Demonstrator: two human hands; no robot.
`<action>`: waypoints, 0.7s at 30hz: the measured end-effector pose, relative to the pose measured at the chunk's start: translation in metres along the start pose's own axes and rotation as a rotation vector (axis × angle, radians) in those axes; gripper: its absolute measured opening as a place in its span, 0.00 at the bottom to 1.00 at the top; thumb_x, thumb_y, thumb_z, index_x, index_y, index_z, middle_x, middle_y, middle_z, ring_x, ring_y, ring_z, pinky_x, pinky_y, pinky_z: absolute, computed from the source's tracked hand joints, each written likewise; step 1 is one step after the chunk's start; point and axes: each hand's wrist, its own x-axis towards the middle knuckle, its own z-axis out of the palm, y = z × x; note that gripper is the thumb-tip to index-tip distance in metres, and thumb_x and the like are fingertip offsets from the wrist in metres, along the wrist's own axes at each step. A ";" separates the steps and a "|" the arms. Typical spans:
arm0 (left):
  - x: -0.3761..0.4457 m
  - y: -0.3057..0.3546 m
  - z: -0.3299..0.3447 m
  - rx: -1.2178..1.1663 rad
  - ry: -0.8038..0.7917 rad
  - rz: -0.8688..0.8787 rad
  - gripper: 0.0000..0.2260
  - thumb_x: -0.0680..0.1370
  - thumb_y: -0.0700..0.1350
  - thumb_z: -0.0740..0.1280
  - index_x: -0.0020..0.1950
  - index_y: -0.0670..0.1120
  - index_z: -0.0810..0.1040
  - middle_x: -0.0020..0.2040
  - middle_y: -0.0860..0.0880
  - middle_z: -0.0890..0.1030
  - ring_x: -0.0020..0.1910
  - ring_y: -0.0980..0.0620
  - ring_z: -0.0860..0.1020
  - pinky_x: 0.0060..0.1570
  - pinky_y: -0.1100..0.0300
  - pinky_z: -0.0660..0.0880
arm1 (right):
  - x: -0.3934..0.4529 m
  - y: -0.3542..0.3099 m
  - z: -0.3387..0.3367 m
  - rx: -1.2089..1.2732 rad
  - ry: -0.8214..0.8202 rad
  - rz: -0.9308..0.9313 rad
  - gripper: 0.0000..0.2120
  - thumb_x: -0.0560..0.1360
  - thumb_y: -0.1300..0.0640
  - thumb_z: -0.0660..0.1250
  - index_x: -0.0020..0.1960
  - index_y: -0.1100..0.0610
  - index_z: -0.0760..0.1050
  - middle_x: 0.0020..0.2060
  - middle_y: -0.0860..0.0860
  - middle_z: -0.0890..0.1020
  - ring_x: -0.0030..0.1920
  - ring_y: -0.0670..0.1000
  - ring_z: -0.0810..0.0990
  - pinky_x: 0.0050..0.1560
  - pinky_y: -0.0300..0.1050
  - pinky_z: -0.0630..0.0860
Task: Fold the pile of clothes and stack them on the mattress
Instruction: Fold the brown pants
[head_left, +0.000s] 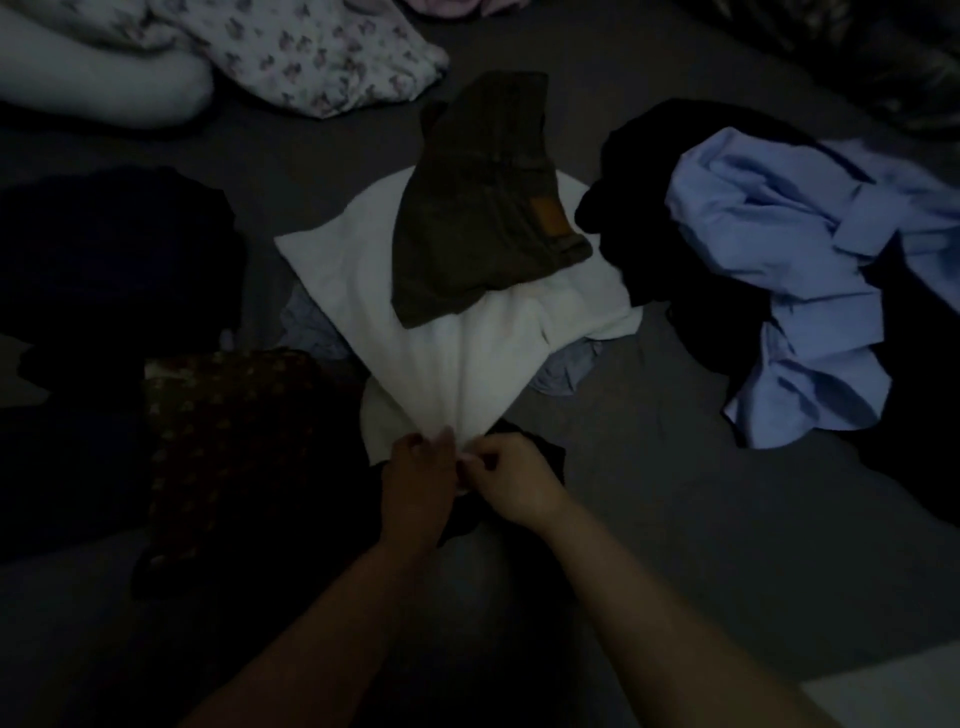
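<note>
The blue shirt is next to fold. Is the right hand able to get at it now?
Probably not yet: the right hand pinches the white cloth with the left hand. The path to the blue shirt looks open.

No readable text — the brown patch (548, 214) on the folded trousers (483, 208) looks blank

In dim light, the left hand (415, 480) and the right hand (511, 480) meet at the near corner of a white garment (467, 358), both pinching its gathered edge; the cloth fans away from them across the grey mattress (649, 493); folded olive-brown trousers (483, 208) lie on its far part; a crumpled light blue shirt (789, 291) sits on dark clothing to the right; a dark patterned garment (228, 457) lies left of the hands; a floral fabric (322, 57) rests at the far side.
</note>
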 end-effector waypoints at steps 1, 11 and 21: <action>-0.001 0.002 0.002 -0.080 -0.020 -0.065 0.22 0.78 0.54 0.63 0.65 0.41 0.70 0.60 0.42 0.76 0.59 0.43 0.75 0.60 0.54 0.71 | -0.015 -0.001 0.002 -0.007 -0.012 -0.011 0.12 0.75 0.58 0.64 0.39 0.66 0.79 0.36 0.59 0.83 0.35 0.51 0.79 0.36 0.45 0.74; -0.055 -0.093 -0.012 0.084 -0.324 -0.273 0.16 0.79 0.42 0.62 0.66 0.37 0.72 0.62 0.40 0.76 0.61 0.45 0.75 0.60 0.57 0.71 | -0.119 0.034 0.027 0.019 -0.336 0.220 0.17 0.75 0.59 0.67 0.31 0.67 0.74 0.24 0.45 0.68 0.24 0.38 0.66 0.30 0.30 0.61; -0.100 -0.163 -0.071 0.295 -0.509 -0.312 0.14 0.79 0.47 0.64 0.58 0.40 0.79 0.54 0.43 0.81 0.57 0.48 0.78 0.50 0.65 0.72 | -0.094 -0.011 0.015 0.413 -0.114 0.429 0.17 0.78 0.51 0.62 0.60 0.62 0.76 0.46 0.56 0.79 0.45 0.55 0.78 0.47 0.42 0.75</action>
